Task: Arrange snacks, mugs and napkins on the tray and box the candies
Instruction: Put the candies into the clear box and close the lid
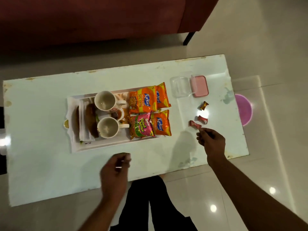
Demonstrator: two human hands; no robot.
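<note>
Candy-boxing step; the tray looks loaded. Left hand (116, 165), 6 o'clock: blurred, fingers curled, can't tell if it holds anything. Right hand (210, 140), 4 o'clock, pinches the wrapper end of the nearest red candy (195, 125). Next move, likely: lift it and carry it to the open clear box (180, 87) at 1 o'clock.

Counts: 3 candies on the table, 2 mugs (105, 100) and 4 snack packets (143, 101) on the tray (75, 144), 1 pink lid (199, 86).

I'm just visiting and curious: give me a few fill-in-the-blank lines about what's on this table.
1. The tray carries ___ mugs.
2. Beside them lie ___ snack packets.
3. The lid next to the clear box is ___.
4. The right hand pinches one of ___ candies on the table.
Missing words: two, four, pink, three.
</note>
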